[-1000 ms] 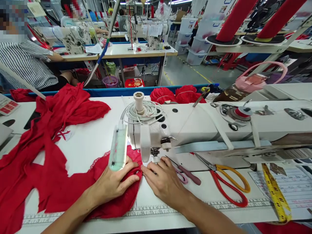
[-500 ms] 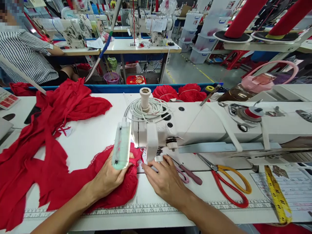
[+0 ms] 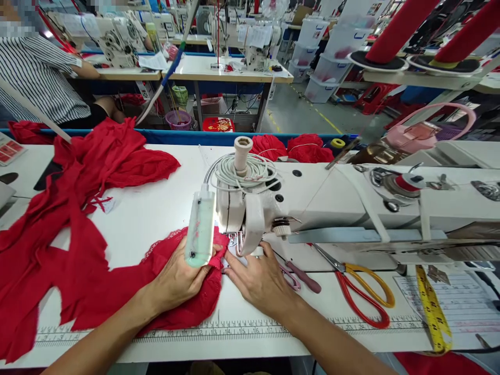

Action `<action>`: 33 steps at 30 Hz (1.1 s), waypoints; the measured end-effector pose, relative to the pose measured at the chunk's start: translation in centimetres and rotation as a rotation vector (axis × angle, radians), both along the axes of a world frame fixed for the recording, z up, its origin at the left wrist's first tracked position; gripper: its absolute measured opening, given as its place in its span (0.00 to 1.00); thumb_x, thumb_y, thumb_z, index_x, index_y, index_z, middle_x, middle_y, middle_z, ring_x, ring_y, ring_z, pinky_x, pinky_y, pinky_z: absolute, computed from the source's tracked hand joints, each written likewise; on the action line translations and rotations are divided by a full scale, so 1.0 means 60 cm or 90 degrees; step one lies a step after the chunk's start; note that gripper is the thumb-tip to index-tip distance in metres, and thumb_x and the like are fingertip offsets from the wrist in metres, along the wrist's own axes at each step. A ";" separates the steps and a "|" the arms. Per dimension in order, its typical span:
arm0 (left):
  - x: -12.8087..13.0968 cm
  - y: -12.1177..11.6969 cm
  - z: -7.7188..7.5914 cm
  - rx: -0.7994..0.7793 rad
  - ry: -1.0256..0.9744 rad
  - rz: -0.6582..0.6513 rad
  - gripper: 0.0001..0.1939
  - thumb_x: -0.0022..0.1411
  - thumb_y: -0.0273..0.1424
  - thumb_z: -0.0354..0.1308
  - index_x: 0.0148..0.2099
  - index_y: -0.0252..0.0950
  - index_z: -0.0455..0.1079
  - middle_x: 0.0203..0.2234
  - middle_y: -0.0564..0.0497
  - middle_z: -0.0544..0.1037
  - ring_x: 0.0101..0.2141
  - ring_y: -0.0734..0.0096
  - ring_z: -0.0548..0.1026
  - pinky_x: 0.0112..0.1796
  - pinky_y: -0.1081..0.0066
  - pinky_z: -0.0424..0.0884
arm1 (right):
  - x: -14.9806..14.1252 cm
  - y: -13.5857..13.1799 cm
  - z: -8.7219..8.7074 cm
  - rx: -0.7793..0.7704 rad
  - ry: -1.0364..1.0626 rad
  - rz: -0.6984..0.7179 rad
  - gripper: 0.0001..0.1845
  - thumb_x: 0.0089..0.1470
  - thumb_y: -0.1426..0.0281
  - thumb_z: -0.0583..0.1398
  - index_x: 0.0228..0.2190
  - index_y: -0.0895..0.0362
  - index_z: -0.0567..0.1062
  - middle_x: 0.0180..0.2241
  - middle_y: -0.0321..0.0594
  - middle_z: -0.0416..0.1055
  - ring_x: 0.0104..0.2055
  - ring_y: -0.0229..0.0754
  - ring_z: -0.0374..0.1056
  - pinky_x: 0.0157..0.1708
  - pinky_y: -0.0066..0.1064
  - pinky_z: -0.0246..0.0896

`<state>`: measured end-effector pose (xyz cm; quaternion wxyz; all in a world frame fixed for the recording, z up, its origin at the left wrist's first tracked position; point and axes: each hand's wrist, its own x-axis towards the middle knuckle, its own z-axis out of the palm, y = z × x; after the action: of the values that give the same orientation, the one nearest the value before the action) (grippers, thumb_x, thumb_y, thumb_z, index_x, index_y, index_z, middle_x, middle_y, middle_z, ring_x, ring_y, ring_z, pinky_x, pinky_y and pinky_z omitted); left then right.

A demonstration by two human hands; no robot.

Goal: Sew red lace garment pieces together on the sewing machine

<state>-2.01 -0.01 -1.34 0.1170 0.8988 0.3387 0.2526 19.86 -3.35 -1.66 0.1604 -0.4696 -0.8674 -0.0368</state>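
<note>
My left hand (image 3: 177,278) is closed on a red lace-edged garment (image 3: 201,307) just left of the sewing machine (image 3: 312,192). A pale green lamp (image 3: 200,229) hides part of its fingers. My right hand (image 3: 261,281) lies on the machine bed below the needle area, fingers stretched out and apart. Its leftmost fingertips reach the garment's right edge by the metal presser foot (image 3: 233,240). Nothing shows in its grip. The rest of the red fabric (image 3: 84,239) spreads leftward over the table.
Right of my right hand lie a purple-handled tool (image 3: 304,277), scissors with red and orange handles (image 3: 361,291) and a yellow tape measure (image 3: 433,312). Red bundles (image 3: 308,148) sit behind the machine, near a pink-lidded bottle (image 3: 414,133). A person in a striped shirt (image 3: 37,78) sits far left.
My right fingertips have shifted left toward the garment's edge. A thin red strip seen by them earlier no longer shows, and more of the presser foot is visible. The view has shifted slightly.
</note>
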 end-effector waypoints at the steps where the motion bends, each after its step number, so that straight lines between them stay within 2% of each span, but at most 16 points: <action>1: 0.002 0.000 0.000 0.009 0.003 0.000 0.10 0.70 0.24 0.47 0.47 0.35 0.68 0.38 0.46 0.78 0.43 0.61 0.74 0.50 0.58 0.70 | -0.001 0.000 0.000 0.004 0.000 -0.001 0.18 0.68 0.62 0.52 0.50 0.55 0.75 0.30 0.43 0.71 0.37 0.47 0.65 0.49 0.42 0.49; 3: 0.005 0.001 0.000 0.028 0.011 -0.002 0.10 0.70 0.23 0.47 0.46 0.34 0.68 0.37 0.45 0.78 0.41 0.61 0.75 0.47 0.59 0.71 | -0.002 -0.001 -0.002 0.020 0.001 -0.010 0.18 0.67 0.61 0.53 0.49 0.56 0.76 0.30 0.43 0.71 0.38 0.47 0.65 0.49 0.42 0.48; 6: 0.008 0.003 0.002 0.047 0.015 -0.015 0.10 0.69 0.22 0.46 0.46 0.33 0.68 0.38 0.44 0.78 0.42 0.60 0.75 0.49 0.57 0.70 | -0.003 -0.004 -0.002 0.038 0.006 -0.021 0.17 0.66 0.63 0.54 0.49 0.57 0.76 0.30 0.43 0.71 0.38 0.47 0.65 0.48 0.42 0.48; 10: 0.010 0.004 0.006 0.019 0.033 -0.017 0.11 0.69 0.21 0.45 0.44 0.35 0.69 0.35 0.46 0.78 0.39 0.62 0.76 0.46 0.58 0.70 | -0.005 -0.004 0.001 0.043 0.010 -0.017 0.15 0.65 0.67 0.55 0.49 0.58 0.76 0.34 0.44 0.72 0.37 0.45 0.65 0.46 0.41 0.50; 14: 0.012 0.004 0.009 0.009 0.023 -0.005 0.08 0.69 0.23 0.47 0.40 0.34 0.68 0.33 0.46 0.76 0.35 0.64 0.74 0.45 0.59 0.70 | -0.006 -0.006 0.001 0.045 0.009 -0.012 0.15 0.65 0.69 0.55 0.48 0.59 0.76 0.37 0.46 0.74 0.41 0.47 0.66 0.47 0.42 0.50; 20: 0.010 0.004 0.005 -0.044 0.008 0.007 0.07 0.69 0.26 0.50 0.42 0.34 0.69 0.40 0.44 0.75 0.44 0.61 0.72 0.49 0.59 0.70 | -0.007 -0.012 -0.008 0.054 -0.007 -0.030 0.17 0.67 0.67 0.52 0.51 0.58 0.75 0.30 0.44 0.73 0.37 0.48 0.66 0.49 0.45 0.50; 30: 0.010 0.005 -0.004 -0.066 0.027 0.035 0.11 0.71 0.31 0.49 0.44 0.37 0.74 0.38 0.45 0.76 0.42 0.60 0.73 0.45 0.58 0.72 | -0.001 -0.014 -0.006 0.047 0.015 -0.027 0.15 0.64 0.68 0.57 0.50 0.55 0.76 0.31 0.43 0.73 0.39 0.47 0.67 0.47 0.43 0.51; 33: 0.008 0.004 -0.007 -0.055 0.043 0.038 0.13 0.71 0.32 0.49 0.50 0.38 0.74 0.39 0.45 0.76 0.43 0.59 0.74 0.45 0.57 0.73 | -0.001 -0.015 -0.005 0.046 0.013 -0.033 0.15 0.64 0.68 0.57 0.50 0.55 0.76 0.30 0.42 0.72 0.39 0.48 0.67 0.47 0.44 0.51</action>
<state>-1.51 0.24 -1.77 0.1368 0.8904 0.3794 0.2110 19.82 -4.25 -1.98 0.1849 -0.4860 -0.8515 -0.0673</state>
